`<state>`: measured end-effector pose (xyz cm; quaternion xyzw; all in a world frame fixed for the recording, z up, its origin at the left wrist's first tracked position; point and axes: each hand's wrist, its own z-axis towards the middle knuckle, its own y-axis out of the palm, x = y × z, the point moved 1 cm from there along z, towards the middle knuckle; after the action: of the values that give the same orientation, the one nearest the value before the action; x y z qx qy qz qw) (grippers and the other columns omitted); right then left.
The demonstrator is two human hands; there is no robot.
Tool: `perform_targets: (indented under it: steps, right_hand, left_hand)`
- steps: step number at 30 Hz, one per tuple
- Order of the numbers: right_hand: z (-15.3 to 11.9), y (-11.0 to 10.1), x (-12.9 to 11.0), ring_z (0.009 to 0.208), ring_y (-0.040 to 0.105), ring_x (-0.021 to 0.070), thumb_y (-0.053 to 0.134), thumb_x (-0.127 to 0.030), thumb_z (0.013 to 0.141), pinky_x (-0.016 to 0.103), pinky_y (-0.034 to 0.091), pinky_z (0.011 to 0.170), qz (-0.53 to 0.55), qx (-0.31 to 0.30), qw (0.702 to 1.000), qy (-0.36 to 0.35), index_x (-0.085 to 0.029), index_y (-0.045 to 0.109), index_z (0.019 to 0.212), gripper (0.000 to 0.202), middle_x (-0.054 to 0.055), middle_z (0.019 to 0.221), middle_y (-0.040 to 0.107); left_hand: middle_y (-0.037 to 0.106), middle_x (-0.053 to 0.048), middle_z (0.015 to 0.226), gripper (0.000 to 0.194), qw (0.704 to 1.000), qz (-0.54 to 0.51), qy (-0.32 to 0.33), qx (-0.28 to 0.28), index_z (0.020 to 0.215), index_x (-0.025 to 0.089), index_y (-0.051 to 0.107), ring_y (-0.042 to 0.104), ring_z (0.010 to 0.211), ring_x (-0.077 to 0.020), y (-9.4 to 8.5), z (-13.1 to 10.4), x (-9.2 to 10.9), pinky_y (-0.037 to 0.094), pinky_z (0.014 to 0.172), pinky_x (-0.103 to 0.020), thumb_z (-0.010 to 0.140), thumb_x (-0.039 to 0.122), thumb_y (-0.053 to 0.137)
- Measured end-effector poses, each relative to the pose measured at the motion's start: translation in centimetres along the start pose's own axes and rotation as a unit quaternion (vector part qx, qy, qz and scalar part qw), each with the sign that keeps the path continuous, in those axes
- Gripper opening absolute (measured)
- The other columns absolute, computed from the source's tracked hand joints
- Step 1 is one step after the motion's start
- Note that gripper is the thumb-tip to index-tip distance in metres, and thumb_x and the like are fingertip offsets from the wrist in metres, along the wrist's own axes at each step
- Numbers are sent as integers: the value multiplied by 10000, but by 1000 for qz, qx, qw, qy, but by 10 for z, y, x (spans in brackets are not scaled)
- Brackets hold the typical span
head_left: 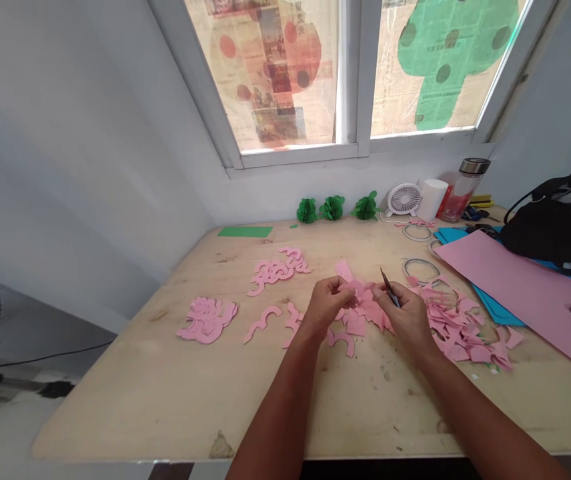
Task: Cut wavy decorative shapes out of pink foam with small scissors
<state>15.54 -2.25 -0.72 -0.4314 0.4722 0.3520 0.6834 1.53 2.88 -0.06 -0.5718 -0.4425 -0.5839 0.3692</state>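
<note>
My left hand (329, 303) is closed, pinching a piece of pink paper (358, 288) between thumb and fingers. My right hand (406, 315) is closed round a slim dark pointed tool (390, 291), its tip aimed up and away from me; whether it is scissors or a knife I cannot make out. The right fingertips also touch the right end of the paper. Beneath both hands lie loose pink paper pieces (355, 325). Wavy pink strips (264, 321) rest left of my left hand, and a heap of pink scraps (458, 330) spreads beside my right.
Two piles of curved pink cutouts (208, 320) (278, 268) lie on the wooden table (165, 400). Green paper balls (333, 208), a small white fan (404, 199) and a glass bottle (463, 192) stand along the back. Pink sheet (520, 293), blue sheets (495, 308) and black bag (560, 223) occupy the right.
</note>
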Motion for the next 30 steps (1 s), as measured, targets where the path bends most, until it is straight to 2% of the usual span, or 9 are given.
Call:
perform_targets:
  steps: [2,5,7,10,18,22,30]
  right_hand:
    - [2,-1,0,525,407,139,578,-416,721,238,296,476,-13,-28,999,8,-166,638,814,274,-8,561,475]
    - [3,-1,2,530,411,133,554,-392,741,238,304,495,-15,-80,997,-16,-164,616,666,247,-10,559,479]
    - [3,0,6,516,384,121,543,-375,749,233,289,490,-15,-72,997,-13,-164,576,603,259,-24,534,436]
    - [4,1,10,518,367,115,559,-366,737,228,285,491,15,-46,999,17,-163,559,629,230,-34,535,400]
    - [4,6,11,529,404,114,625,-386,681,231,316,506,115,-41,989,78,-146,579,685,245,-21,576,462]
    - [3,8,16,479,380,101,656,-412,645,226,289,465,159,-22,981,108,-150,572,662,276,-40,531,437]
    - [4,9,22,490,383,97,680,-391,633,220,289,469,143,12,985,97,-144,562,649,274,-45,536,420]
  left_hand:
    - [604,-42,557,124,998,22,-5,-59,567,140,563,551,523,-122,2,-1,-1,422,531,-227,626,236,616]
    - [583,-29,533,127,995,28,-13,-95,568,143,560,535,514,-113,5,-2,-2,411,527,-224,631,233,623]
    - [580,-27,532,127,996,20,-18,-91,583,142,566,531,513,-112,6,-1,-2,407,527,-226,625,238,638]
    - [591,-29,548,148,997,-7,-26,-77,594,141,563,527,506,-109,6,-1,-1,404,534,-233,619,255,655]
    - [578,-19,534,150,996,-53,-43,-53,569,141,549,491,472,-89,8,-1,-3,371,515,-228,626,252,631]
    - [555,-6,515,132,997,-52,-50,-34,578,139,553,468,450,-79,9,0,-6,351,491,-220,623,241,624]
    - [506,21,484,132,997,-51,-56,-28,578,135,545,427,437,-65,7,2,-7,326,469,-208,621,234,622]
